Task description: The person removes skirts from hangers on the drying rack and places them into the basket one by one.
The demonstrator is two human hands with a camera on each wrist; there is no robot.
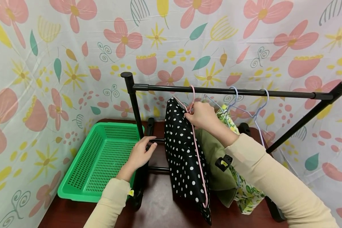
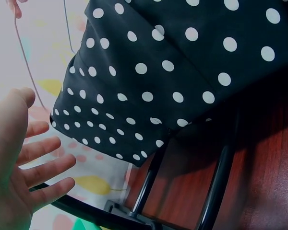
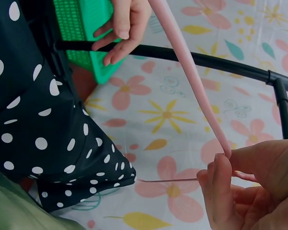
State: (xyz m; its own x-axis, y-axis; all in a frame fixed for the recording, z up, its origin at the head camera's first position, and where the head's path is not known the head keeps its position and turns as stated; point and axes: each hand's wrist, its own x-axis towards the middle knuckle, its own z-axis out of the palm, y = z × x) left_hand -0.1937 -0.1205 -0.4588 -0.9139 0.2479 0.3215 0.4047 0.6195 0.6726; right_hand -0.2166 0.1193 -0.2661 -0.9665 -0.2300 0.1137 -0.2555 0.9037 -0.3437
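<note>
My right hand [image 1: 203,117] pinches a pink hanger [image 1: 200,166] near the base of its hook, which loops over the black rail [image 1: 165,89]. On this hanger hangs a black cloth garment with white dots [image 1: 182,155]; one hanger arm lies along its outer side. In the right wrist view, thumb and fingers close on the pink hanger [image 3: 192,79]. My left hand [image 1: 139,153] is by the rack's left post, fingers extended and holding nothing. The left wrist view shows that hand [image 2: 29,163] beside the dotted garment [image 2: 139,81], apart from it.
A green plastic basket [image 1: 86,196] stands left of the rack on the dark red table [image 1: 159,205]. Right of the dotted garment hang an olive green garment [image 1: 216,164] and a leafy patterned one [image 1: 246,193]. Blue hangers [image 1: 257,110] hook on the rail. Flowered cloth [image 1: 171,41] surrounds the table.
</note>
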